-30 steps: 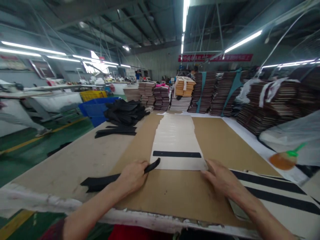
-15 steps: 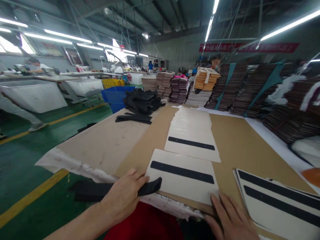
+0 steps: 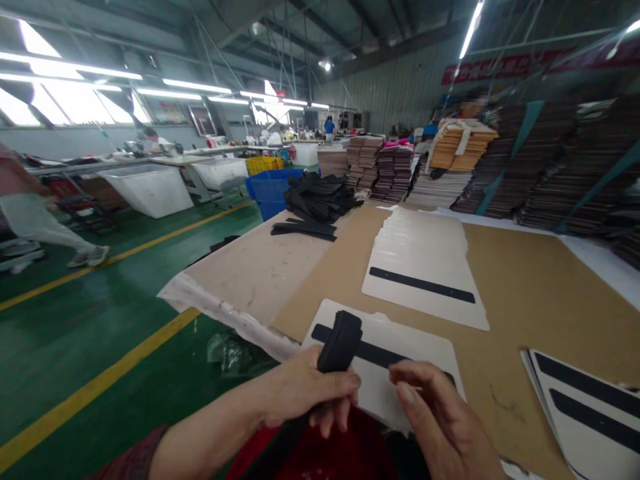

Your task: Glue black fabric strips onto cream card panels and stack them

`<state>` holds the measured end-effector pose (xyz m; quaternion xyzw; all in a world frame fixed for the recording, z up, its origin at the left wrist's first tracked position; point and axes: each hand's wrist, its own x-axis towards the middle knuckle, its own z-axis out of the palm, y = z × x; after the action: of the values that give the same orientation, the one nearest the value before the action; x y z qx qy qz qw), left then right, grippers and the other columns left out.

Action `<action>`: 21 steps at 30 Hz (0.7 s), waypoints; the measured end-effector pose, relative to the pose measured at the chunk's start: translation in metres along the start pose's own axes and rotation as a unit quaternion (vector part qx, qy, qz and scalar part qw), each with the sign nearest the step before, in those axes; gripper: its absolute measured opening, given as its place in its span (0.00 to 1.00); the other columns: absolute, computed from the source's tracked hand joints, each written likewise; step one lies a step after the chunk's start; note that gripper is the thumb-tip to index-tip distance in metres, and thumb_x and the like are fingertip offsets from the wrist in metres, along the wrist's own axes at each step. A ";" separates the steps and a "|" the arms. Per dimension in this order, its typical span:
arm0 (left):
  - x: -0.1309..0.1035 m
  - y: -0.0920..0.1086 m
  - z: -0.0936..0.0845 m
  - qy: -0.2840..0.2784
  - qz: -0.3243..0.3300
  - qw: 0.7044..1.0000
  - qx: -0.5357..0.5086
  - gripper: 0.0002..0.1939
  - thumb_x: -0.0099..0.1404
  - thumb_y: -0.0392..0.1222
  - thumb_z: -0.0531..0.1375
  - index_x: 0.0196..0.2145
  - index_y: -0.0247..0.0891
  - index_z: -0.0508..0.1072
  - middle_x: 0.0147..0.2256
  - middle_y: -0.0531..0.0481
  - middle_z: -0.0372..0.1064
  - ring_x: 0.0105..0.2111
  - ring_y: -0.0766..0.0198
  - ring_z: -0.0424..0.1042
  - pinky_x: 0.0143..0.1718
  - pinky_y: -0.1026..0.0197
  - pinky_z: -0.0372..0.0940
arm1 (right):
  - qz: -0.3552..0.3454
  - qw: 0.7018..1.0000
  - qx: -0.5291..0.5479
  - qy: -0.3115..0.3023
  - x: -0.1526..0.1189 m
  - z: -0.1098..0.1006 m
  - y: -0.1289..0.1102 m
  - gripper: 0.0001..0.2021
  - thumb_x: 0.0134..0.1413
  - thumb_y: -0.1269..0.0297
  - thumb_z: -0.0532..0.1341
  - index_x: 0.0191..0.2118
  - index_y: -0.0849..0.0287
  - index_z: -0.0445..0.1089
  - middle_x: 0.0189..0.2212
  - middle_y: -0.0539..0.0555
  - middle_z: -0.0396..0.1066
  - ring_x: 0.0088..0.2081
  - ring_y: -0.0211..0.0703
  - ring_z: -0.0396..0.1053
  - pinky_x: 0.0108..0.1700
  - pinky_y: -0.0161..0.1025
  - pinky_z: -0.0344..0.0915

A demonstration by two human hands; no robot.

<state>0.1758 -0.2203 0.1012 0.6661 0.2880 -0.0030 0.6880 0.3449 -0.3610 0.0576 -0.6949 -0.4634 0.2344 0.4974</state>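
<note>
Clutching black strips (image 3: 345, 341) over the nearest white panel (image 3: 400, 333), the left hand (image 3: 310, 387) apparently readies one for separating, needing a pinch from the curled right hand (image 3: 445, 413), contents unclear.

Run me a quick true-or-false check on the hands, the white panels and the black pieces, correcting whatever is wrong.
1. The left hand grips a bundle of black strips. True.
2. The right hand lies flat with its fingers spread. False: it is curled.
3. The near white panel is plain. False: it bears a black band.
4. A heap of black pieces partly hides the blue bin. True.
5. The far row of white panels overlaps the near one. False: brown surface shows between them.
</note>
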 end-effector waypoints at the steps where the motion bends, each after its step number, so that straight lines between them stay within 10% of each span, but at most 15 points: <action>1: 0.006 -0.001 0.004 -0.014 0.005 1.000 -0.013 0.26 0.59 0.63 0.60 0.29 0.33 0.70 0.22 0.50 0.69 0.16 0.72 0.63 0.17 0.70 0.56 | 0.014 1.000 0.026 -0.007 0.005 0.007 -0.004 0.22 0.60 0.43 0.54 0.49 0.52 0.72 0.43 0.53 0.76 0.42 0.42 0.75 0.41 0.31 0.71; 8: 0.029 -0.005 0.021 -0.024 0.014 0.999 -0.019 0.32 0.62 0.58 0.61 0.57 0.38 0.66 0.23 0.55 0.69 0.17 0.72 0.65 0.17 0.72 0.58 | 0.034 0.998 0.033 -0.042 0.010 0.024 -0.006 0.35 0.61 0.43 0.52 0.68 0.55 0.54 0.58 0.59 0.67 0.52 0.49 0.71 0.53 0.44 0.70; 14: 0.036 -0.008 0.025 0.054 0.004 0.998 -0.037 0.21 0.58 0.56 0.63 0.36 0.32 0.75 0.20 0.54 0.66 0.16 0.72 0.64 0.15 0.72 0.55 | 0.027 0.987 0.150 0.058 0.001 0.027 -0.002 0.20 0.57 0.51 0.63 0.53 0.52 0.70 0.50 0.55 0.73 0.49 0.45 0.72 0.49 0.36 0.70; 21: 0.031 -0.007 0.030 0.028 -0.010 0.998 -0.063 0.22 0.55 0.58 0.63 0.27 0.33 0.70 0.20 0.53 0.66 0.16 0.71 0.65 0.16 0.72 0.57 | 0.153 0.885 0.437 -0.056 0.005 0.039 -0.007 0.12 0.54 0.53 0.67 0.31 0.56 0.72 0.25 0.50 0.74 0.30 0.41 0.73 0.35 0.36 0.71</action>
<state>0.2108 -0.2372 0.0807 0.6182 0.3139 0.0270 0.7201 0.3137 -0.3377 0.0495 -0.4552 -0.2295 0.5248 0.6817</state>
